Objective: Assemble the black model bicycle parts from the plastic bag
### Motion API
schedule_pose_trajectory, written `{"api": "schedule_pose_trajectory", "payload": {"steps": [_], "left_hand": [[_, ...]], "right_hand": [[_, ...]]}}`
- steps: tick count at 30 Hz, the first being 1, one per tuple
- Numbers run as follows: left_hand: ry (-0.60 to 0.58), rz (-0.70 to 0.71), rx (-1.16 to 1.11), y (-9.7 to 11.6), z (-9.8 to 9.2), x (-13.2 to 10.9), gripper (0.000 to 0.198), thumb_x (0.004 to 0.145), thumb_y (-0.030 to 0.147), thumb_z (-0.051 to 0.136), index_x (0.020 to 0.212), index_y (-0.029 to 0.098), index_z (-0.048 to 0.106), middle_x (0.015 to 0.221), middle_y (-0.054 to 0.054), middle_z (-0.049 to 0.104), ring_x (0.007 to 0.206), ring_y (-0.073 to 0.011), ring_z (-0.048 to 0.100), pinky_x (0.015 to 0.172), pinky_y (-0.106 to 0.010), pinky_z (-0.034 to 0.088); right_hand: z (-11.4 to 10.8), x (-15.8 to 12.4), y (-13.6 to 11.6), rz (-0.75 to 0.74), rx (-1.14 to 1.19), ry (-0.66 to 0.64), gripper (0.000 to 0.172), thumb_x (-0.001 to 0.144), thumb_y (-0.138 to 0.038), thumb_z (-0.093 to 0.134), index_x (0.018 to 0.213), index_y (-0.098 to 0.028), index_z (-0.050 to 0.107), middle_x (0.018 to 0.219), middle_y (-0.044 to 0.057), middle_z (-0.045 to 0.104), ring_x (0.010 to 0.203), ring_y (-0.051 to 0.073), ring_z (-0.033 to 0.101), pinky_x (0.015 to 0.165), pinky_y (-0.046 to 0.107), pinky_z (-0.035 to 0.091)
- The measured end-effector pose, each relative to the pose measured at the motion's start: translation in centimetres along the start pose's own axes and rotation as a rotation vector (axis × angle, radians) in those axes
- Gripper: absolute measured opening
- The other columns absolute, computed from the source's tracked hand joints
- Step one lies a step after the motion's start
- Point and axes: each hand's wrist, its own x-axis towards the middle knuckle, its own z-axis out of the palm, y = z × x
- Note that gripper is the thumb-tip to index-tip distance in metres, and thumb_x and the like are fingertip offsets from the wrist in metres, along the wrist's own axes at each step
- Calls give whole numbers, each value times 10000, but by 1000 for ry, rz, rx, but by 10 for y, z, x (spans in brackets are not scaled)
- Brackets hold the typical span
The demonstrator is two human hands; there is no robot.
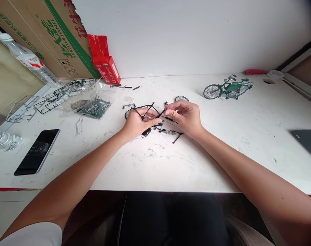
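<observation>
My left hand [134, 123] is closed around a black model bicycle frame [148, 110], its thin tubes showing above the fingers. At the frame's right end, the thumb and fingertips of my right hand [188, 118] are pinched together. A tiny part may be between them, but it is too small to name. Behind my right hand lies a small spoked wheel [181, 98]; another wheel [127, 113] is partly hidden by my left hand. Small handlebars [129, 106] rest beyond my left hand. Several black parts, including a forked piece [178, 137], lie below both hands.
A finished-looking green model bicycle [232, 89] stands at back right. At left are bagged green parts [95, 108], black sprues [55, 95], a phone [37, 152] and a plastic bottle [29, 59]. Small screwdrivers [133, 89] lie near a red box [107, 70]. A dark device [308, 141] sits far right.
</observation>
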Motion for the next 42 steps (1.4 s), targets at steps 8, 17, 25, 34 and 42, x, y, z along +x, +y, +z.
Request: {"api": "schedule_pose_trajectory", "payload": {"steps": [8, 17, 25, 34, 42], "left_hand": [[23, 54, 54, 2, 0, 1, 394, 746, 484, 943, 935, 162, 818, 933, -99, 828, 827, -223, 774, 767, -348, 634], [9, 55, -42, -1, 0, 1, 445, 713, 529, 965, 924, 173, 801, 988, -95, 833, 954, -267, 792, 931, -419, 650], [-21, -4, -105, 0, -1, 1, 489, 684, 518, 987, 980, 168, 817, 1042, -114, 838, 984, -269, 795, 958, -426, 651], [-77, 10, -90, 0, -2, 3, 401, 773, 502, 930, 952, 176, 782, 959, -79, 811, 882, -235, 780, 884, -396, 632], [-45, 37, -95, 4, 0, 4, 401, 881, 558, 820, 957, 169, 766, 973, -103, 792, 901, -222, 747, 823, -344, 601]], "right_hand": [[-1, 1, 3, 4, 4, -26, 470, 685, -654, 961, 869, -243, 826, 852, 59, 777, 796, 230, 724, 600, 353, 564], [-1, 4, 5, 46, 100, -98, 484, 666, -658, 972, 853, -245, 802, 858, 51, 749, 749, 205, 695, 514, 318, 573], [-4, 3, 9, 4, 63, -152, 529, 658, -723, 935, 868, -255, 806, 890, 56, 774, 854, 237, 720, 586, 341, 583], [-2, 0, -3, -30, 5, -154, 509, 714, -712, 912, 909, -255, 799, 883, 51, 767, 844, 227, 720, 640, 342, 568], [-2, 0, -8, -23, -85, -123, 542, 711, -753, 892, 890, -252, 787, 875, 55, 769, 844, 235, 721, 634, 337, 543]]}}
